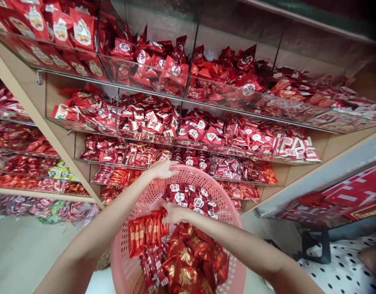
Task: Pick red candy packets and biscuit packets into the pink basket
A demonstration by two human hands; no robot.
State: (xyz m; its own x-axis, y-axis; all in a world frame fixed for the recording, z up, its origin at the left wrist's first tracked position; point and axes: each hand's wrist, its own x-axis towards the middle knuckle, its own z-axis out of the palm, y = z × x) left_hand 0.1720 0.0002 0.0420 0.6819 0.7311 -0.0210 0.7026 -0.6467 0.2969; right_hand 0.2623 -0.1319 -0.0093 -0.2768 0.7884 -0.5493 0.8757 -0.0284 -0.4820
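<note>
A pink perforated plastic basket [236, 220] holds several kinds of red packets. My left hand [163, 169] is closed on the basket's far rim. Inside the basket, my right hand [173, 212] touches the bright red stick-shaped packets [145, 230] on the left; its fingertips are partly hidden, and whether it grips one cannot be made out. Dark red packets with white labels [190, 198] lie beyond that hand. Larger red packets with gold print [190, 261] fill the near part, and small dark red ones [153, 265] are at the near left.
Shelves with clear fronts [151, 87] hold rows of red packets ahead. Another shelf unit [22, 167] stands at the left, with bagged goods [53, 210] below it. At the lower right are a person's polka-dot clothing [343, 265] and a dark frame [316, 247].
</note>
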